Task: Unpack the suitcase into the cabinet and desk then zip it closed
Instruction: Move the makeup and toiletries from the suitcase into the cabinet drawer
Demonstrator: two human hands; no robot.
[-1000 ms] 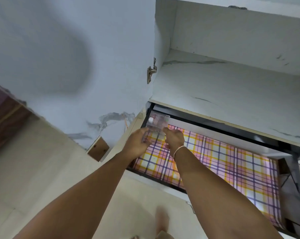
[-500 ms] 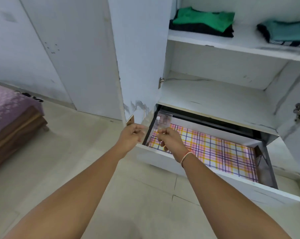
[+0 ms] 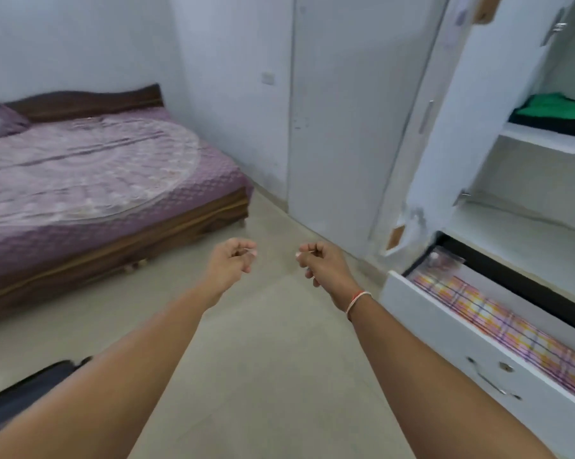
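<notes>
Clear pouch point(image 3: 446, 260) lies in the back left corner of the open drawer point(image 3: 445, 313); looks light, floppy, slick, best pinched at an edge. Suitcase point(image 3: 24, 389) sits on the floor, bottom left. Left hand point(image 3: 231, 263) and right hand point(image 3: 322, 263) hang loosely curled, holding nothing.
</notes>
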